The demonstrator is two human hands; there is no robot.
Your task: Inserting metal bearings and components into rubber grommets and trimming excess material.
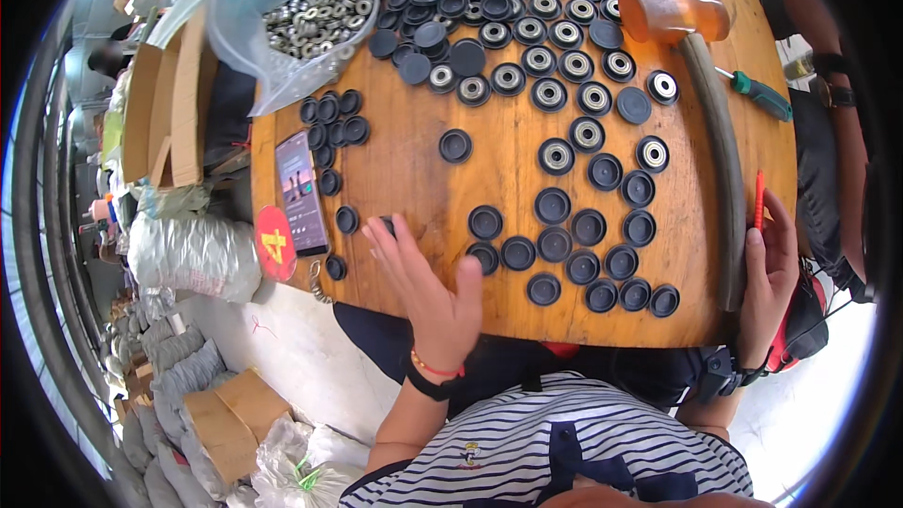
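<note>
My left hand (431,296) reaches over the near left of the table with fingers stretched and thumb apart. Its fingertips lie over a small black cap (388,224), partly covered; whether they press on it is hard to see. At the right table edge, my right hand (773,268) is closed around the lower end of a thin red stick (760,193), beside a mallet handle (720,179). Between the hands lie several loose black round caps (553,245) with raised rims. Farther back, metal bearings (576,66) sit inside many black caps.
A clear plastic tub (230,14) of metal bearings stands at the far left. Near it are small black caps (328,108), a lit phone (301,193) and a red oval tag (275,243). The mallet's amber head (675,14) and a green-handled screwdriver (764,97) lie right.
</note>
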